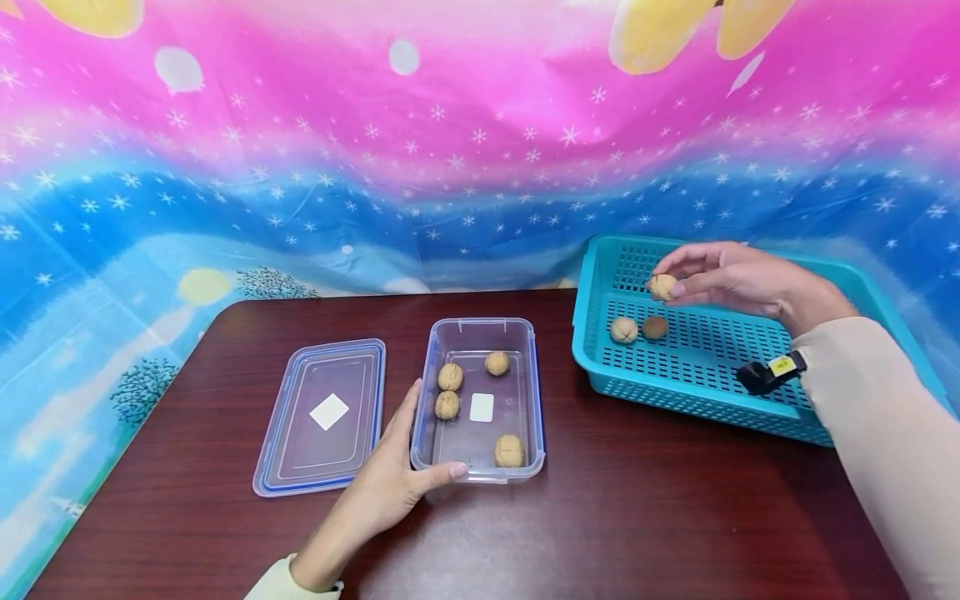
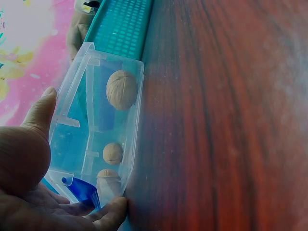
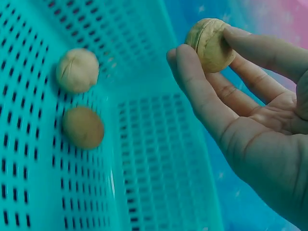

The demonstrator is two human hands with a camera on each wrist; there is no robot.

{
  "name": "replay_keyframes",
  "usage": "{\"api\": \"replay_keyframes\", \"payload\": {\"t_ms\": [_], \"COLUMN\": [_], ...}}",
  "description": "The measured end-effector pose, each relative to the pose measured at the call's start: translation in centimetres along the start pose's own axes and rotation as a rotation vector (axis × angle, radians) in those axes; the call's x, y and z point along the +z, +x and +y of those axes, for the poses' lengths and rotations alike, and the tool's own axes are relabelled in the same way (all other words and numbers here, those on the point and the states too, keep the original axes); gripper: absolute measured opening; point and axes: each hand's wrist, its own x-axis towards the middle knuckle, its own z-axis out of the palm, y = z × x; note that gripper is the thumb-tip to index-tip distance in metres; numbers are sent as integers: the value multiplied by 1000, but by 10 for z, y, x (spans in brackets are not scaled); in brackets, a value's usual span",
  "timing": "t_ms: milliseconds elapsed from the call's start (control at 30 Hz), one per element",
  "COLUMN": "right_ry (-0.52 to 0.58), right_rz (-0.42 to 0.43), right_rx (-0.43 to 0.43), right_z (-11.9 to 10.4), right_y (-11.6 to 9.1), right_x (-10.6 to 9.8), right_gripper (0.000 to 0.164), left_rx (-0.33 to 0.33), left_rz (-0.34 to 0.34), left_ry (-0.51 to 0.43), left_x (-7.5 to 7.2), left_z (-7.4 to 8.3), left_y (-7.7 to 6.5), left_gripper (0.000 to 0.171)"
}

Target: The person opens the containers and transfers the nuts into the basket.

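Above the turquoise basket, my right hand pinches a walnut between thumb and fingertips. On the basket's floor below lie two more, a pale walnut and a browner round one, side by side. My left hand grips the near left corner of a clear plastic box, its thumb at the front rim and its fingers along the left side. Several walnuts lie apart or in a pair inside the box. By the left fingers in the left wrist view is a blue latch.
Left of the box, a clear lid with a blue seal and a white diamond label lies flat on the dark wood table. Behind the table hangs a pink and blue patterned cloth. The basket stands at the back right, against the cloth.
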Motion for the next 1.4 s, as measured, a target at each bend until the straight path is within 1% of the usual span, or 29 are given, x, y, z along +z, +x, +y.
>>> {"api": "replay_keyframes", "payload": {"t_ms": [133,200,433,533,667,767,900,1000,1133,1400], "right_ry": [-30,-30,33,17,-33,-71,-133,-183,-231,-263], "right_rz": [39,48,37,58,137,187,201,195,192,167], "right_rx": [53,66,103,147,250,332,398,422,439,440], "right_z": [9,13,25,28,31,33,36,39,42,45], "right_y": [-3,-5,-7,-7,-4,-1,0,1,3,5], "right_x": [-10,-14,-24,-25,-23,-20,-17,-15,-12,-8], "right_gripper": [31,31,33,30,27,38,53,57,57,54], "left_rx": [-6,-8,-5,-3,0,0,-5,-5,-2,-3], "left_rz": [2,3,5,6,6,4,1,0,0,-6], "left_ry": [3,4,0,1,11,14,17,15,10,12], "left_x": [0,0,0,0,1,1,0,0,0,0], "left_z": [0,0,0,0,0,0,0,0,0,0], "left_y": [0,-1,-1,-1,-1,0,0,0,0,-1], "left_gripper": [120,120,120,120,119,119,119,119,120,120]}}
